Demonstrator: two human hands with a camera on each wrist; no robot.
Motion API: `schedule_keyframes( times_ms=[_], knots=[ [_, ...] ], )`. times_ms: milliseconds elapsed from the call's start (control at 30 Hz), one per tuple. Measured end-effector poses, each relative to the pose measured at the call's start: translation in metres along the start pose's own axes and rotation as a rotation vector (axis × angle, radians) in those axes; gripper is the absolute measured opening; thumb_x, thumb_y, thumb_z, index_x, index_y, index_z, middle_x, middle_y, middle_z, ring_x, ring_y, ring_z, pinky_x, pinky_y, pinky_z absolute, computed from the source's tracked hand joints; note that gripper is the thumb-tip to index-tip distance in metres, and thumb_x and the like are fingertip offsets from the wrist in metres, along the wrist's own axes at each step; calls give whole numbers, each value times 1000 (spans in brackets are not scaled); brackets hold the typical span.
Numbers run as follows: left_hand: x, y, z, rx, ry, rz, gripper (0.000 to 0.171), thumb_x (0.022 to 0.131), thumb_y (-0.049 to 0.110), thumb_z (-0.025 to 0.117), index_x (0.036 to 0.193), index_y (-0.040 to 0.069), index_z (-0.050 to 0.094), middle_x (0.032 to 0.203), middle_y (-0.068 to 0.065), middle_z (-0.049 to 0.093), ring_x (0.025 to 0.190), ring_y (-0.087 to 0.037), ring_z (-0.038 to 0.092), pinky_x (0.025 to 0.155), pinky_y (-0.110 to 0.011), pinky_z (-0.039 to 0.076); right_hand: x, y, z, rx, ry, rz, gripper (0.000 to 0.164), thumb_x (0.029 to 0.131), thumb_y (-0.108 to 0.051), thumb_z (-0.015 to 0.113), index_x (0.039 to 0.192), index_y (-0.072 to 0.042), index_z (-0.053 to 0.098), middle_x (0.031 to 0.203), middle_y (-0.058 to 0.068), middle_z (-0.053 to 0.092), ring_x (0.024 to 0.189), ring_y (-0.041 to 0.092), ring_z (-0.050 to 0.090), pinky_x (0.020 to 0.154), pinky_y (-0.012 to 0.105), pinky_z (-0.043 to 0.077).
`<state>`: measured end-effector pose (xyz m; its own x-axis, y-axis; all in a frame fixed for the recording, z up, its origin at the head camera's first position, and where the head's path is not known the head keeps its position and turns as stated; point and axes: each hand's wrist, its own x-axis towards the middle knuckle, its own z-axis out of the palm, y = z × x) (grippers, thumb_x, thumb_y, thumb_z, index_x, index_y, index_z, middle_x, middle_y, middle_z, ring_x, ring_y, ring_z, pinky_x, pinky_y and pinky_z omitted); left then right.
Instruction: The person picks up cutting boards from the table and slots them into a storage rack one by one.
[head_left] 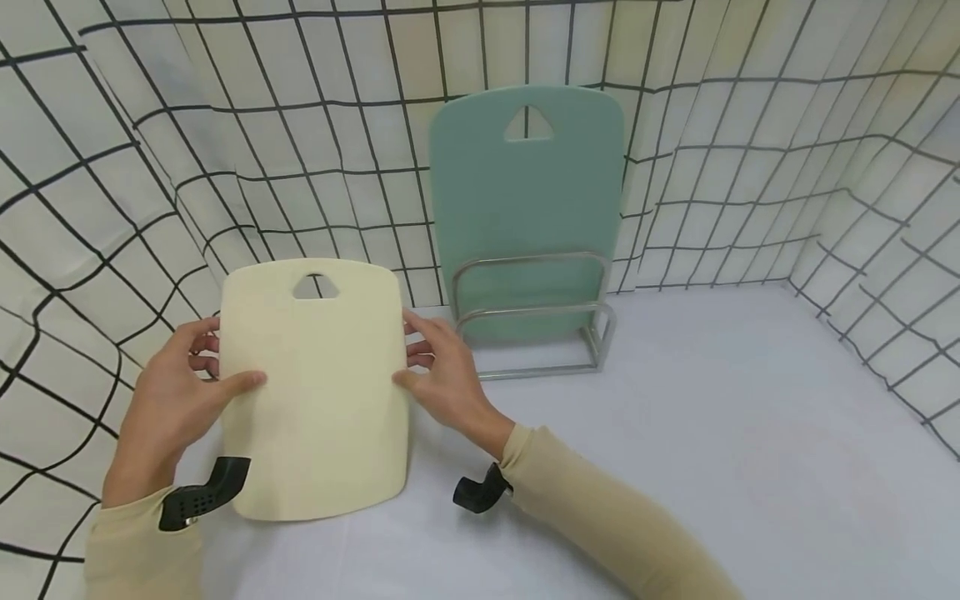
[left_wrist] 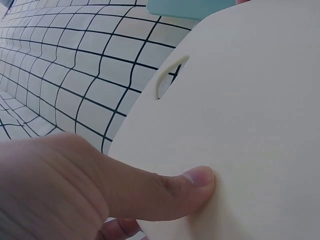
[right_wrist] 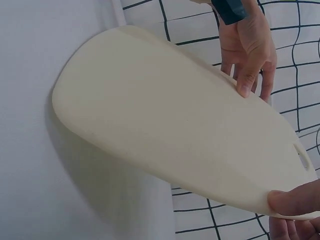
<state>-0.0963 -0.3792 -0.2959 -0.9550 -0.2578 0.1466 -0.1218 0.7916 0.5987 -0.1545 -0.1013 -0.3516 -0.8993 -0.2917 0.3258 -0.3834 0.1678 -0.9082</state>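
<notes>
A cream cutting board (head_left: 315, 400) with a rounded triangular handle hole at its top is held by both hands, tilted up with its lower edge close over the white table. My left hand (head_left: 168, 396) grips its left edge, thumb on the front face and fingers behind. On the opposite edge my right hand (head_left: 448, 379) pinches the board between thumb and fingers. In the left wrist view the left thumb (left_wrist: 185, 192) presses flat on the face of the board. The right wrist view shows both hands on opposite long edges.
Behind and to the right, a green cutting board (head_left: 528, 192) stands upright in a metal wire rack (head_left: 536, 371). White cloth walls with a black grid (head_left: 337, 142) rise at the back, left and right. The white table (head_left: 675, 433) extends to the right of the rack.
</notes>
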Motion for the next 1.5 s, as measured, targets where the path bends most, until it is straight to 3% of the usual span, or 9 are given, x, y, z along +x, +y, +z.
schedule_keyframes(
  times_ms=[267,900,1200,1500],
  knots=[
    [0,4,-1,-1,44,-30,90,88,23,82,160,3,30,134,-21,49,102,-26,42,60,-19,37,1,-7,-2,-12,-5,-30,77,86,12,70,156,-8,45,139,15,56,109,27,70,97,22,60],
    [-6,9,-2,-35,98,-83,90,87,21,83,161,11,32,136,-12,50,100,-17,43,64,-15,40,5,-12,-2,-78,8,-84,74,87,9,72,154,-8,47,137,14,57,107,24,72,97,19,59],
    [-6,10,-3,-51,130,-98,90,87,22,83,161,12,32,140,-17,49,106,-23,45,68,-20,39,8,-17,-3,-110,19,-88,72,88,7,73,153,-8,48,136,14,59,106,25,72,97,19,59],
    [-7,10,-2,-110,181,-109,88,85,21,85,158,16,37,116,9,47,96,-6,44,73,-12,40,11,-18,-1,-93,46,-111,72,86,10,73,152,-8,51,133,15,59,105,25,73,95,18,59]
  ],
)
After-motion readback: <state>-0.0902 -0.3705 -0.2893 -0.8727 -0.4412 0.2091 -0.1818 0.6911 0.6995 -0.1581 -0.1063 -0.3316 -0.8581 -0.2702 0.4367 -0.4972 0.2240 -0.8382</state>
